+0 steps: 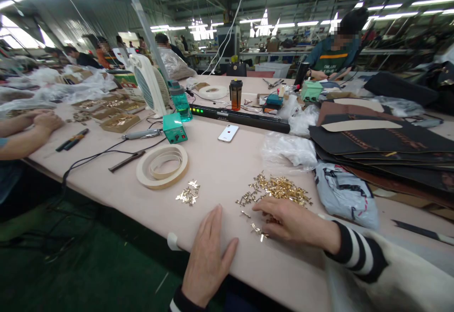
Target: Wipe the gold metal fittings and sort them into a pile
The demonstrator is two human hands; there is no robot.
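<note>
My left hand lies flat near the table's front edge, fingers stretched forward and thumb apart, holding nothing. Over the near side of a large pile of small gold metal pieces is my right hand, its fingers bent and spread. Whether a piece is under its fingertips is hidden. A few loose pieces lie just left of its thumb. Beyond my left hand sits a smaller group of shiny metal pieces, apart from the big pile.
A roll of beige tape, a green box, a phone and a black bar lie farther back. Stacked dark leather panels and a plastic-wrapped bundle are right. Another person's hands rest far left.
</note>
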